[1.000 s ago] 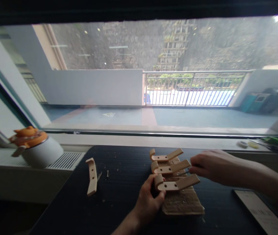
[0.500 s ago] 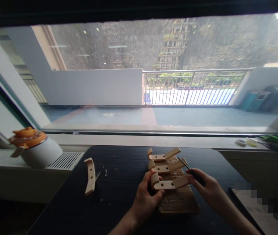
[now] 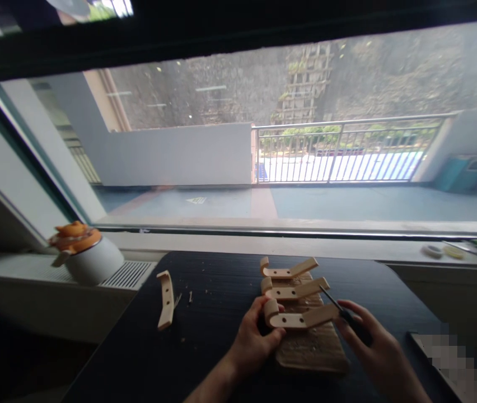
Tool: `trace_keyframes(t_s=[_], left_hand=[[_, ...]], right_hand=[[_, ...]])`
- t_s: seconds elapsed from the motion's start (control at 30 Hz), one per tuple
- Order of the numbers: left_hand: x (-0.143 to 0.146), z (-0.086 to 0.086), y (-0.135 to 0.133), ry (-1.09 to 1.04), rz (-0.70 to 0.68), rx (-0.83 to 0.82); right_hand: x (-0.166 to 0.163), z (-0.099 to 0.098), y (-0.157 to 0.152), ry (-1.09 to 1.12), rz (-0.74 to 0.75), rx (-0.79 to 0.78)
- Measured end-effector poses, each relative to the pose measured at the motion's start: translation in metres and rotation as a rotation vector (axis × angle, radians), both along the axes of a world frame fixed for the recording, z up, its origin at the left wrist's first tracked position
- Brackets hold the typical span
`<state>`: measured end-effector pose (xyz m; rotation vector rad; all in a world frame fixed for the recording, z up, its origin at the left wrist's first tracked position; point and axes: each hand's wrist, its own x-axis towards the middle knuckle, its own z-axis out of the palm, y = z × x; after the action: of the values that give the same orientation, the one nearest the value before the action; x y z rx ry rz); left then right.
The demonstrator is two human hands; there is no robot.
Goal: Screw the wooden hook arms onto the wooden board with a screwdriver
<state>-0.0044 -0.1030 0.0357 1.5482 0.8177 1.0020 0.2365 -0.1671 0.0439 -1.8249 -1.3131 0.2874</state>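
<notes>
My left hand [image 3: 255,338] is closed around the curled end of the nearest wooden hook [image 3: 291,320], thumb in front and fingers behind. That hook lies across a brown wooden board [image 3: 312,352] and shows two dark holes. Behind it on the same board are a middle wooden hook [image 3: 293,292] and a far wooden hook [image 3: 286,272]. My right hand [image 3: 373,341] grips the black handle of a screwdriver [image 3: 345,314] beside the nearest hook's straight end. The screwdriver's thin shaft points up-left, its tip near the end of the middle hook; whether they touch, I cannot tell.
A loose wooden hook [image 3: 166,300] lies on the left of the black table [image 3: 217,347], with several small screws [image 3: 190,297] beside it. An orange-lidded white pot [image 3: 91,257] stands on the sill. Tape rolls [image 3: 432,251] lie on the right ledge. A flat panel [image 3: 444,352] is at lower right.
The camera view has tilted and shifted, so the scene sits farther right. My right hand and the screwdriver have moved slightly right and nearer me. My left hand keeps its hold on the nearest hook.
</notes>
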Motion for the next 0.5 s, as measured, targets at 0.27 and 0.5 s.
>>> trace_keyframes(t_s=[0.27, 0.5], left_hand=[[0.002, 0.011, -0.004, 0.001, 0.035, -0.018], [0.002, 0.009, -0.007, -0.010, 0.046, -0.011]], right_hand=[[-0.008, -0.047, -0.022, 0.061, 0.008, 0.034], [0.002, -0.056, -0.016, 0.095, 0.110, -0.040]])
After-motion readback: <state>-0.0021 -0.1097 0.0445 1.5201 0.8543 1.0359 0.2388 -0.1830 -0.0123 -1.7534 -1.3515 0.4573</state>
